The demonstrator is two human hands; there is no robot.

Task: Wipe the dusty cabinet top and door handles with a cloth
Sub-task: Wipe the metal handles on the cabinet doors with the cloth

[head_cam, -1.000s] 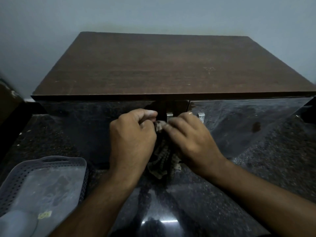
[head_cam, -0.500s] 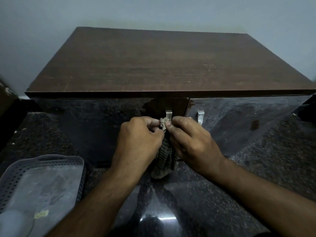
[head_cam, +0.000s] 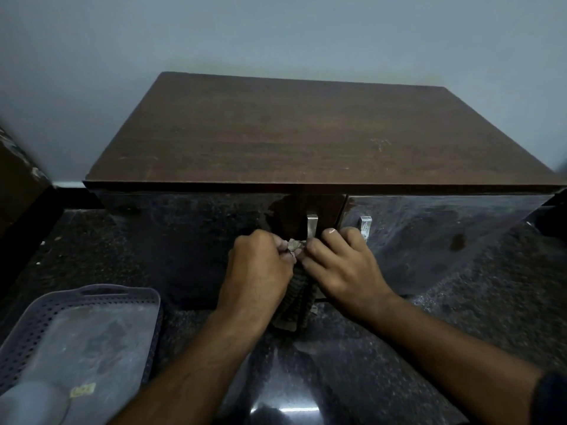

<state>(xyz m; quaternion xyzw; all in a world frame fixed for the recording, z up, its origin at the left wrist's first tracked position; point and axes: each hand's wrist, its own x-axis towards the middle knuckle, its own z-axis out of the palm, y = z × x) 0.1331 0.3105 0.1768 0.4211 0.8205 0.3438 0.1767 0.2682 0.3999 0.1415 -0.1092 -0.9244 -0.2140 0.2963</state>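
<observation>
A low cabinet with a dark brown wooden top (head_cam: 306,139) stands against the wall, its two glossy dark doors facing me. Two metal handles show near the middle: the left door handle (head_cam: 311,226) and the right door handle (head_cam: 365,225). My left hand (head_cam: 257,268) and my right hand (head_cam: 343,268) both pinch a grey-brown cloth (head_cam: 296,302) around the lower part of the left handle. The cloth's bunched end sticks up between my fingers and the rest hangs down. The handle's lower end is hidden by my hands.
A grey perforated plastic tray (head_cam: 79,332) lies on the dark speckled floor (head_cam: 460,317) at the lower left. A dark piece of furniture (head_cam: 18,191) stands at the left edge. A pale wall (head_cam: 276,35) rises behind the cabinet.
My hands and the cloth have slid down the left handle, uncovering more of its top. The cloth hangs in a tighter strip. My view has pulled back and shows more wall.
</observation>
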